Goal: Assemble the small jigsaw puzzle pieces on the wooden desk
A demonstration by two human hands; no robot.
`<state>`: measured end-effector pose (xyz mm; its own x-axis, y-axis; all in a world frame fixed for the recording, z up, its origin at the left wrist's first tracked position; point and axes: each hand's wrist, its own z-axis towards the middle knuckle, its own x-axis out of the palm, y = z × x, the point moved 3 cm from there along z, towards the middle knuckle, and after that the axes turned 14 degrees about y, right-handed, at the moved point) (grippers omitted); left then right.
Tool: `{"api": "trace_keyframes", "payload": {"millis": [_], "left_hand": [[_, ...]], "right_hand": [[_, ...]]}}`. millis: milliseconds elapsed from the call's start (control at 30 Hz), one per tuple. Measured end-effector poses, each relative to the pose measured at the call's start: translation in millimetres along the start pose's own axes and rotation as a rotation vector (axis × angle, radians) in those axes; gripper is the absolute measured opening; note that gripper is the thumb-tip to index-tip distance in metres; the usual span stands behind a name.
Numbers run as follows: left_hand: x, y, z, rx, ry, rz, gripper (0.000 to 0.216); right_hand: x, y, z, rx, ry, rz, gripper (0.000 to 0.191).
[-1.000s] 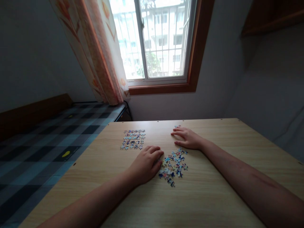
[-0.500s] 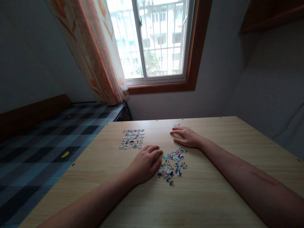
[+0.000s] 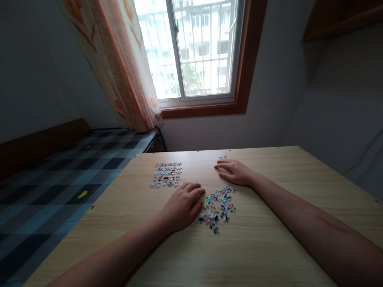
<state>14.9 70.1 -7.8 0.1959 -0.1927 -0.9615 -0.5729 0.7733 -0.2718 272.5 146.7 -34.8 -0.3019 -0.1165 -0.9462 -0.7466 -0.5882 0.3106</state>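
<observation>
A loose pile of jigsaw puzzle pieces lies mid-table. My left hand rests at the pile's left edge, its fingers loosely bent and the thumb apart from them; nothing shows in its grasp, though the undersides of the fingers are hidden. Beyond the pile, my right hand lies on the table with fingers spread, holding nothing visible. Just past its fingertips sit a few small puzzle pieces, partly hidden by the hand. Left of centre, several puzzle pieces are laid out in neat rows.
The light wooden table reaches to near the wall below a window. A bed with a checked cover stands along the left side. A patterned curtain hangs beside the window, and a shelf juts out at upper right.
</observation>
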Motion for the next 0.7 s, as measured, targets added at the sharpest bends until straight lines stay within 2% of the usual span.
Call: {"api": "trace_keyframes", "payload": {"millis": [700], "left_hand": [[1.4,1.7,0.4,-0.001,0.006,0.01,0.031]], "right_hand": [[4.1,-4.8,1.4,-0.052,-0.053,0.012,0.037]]}}
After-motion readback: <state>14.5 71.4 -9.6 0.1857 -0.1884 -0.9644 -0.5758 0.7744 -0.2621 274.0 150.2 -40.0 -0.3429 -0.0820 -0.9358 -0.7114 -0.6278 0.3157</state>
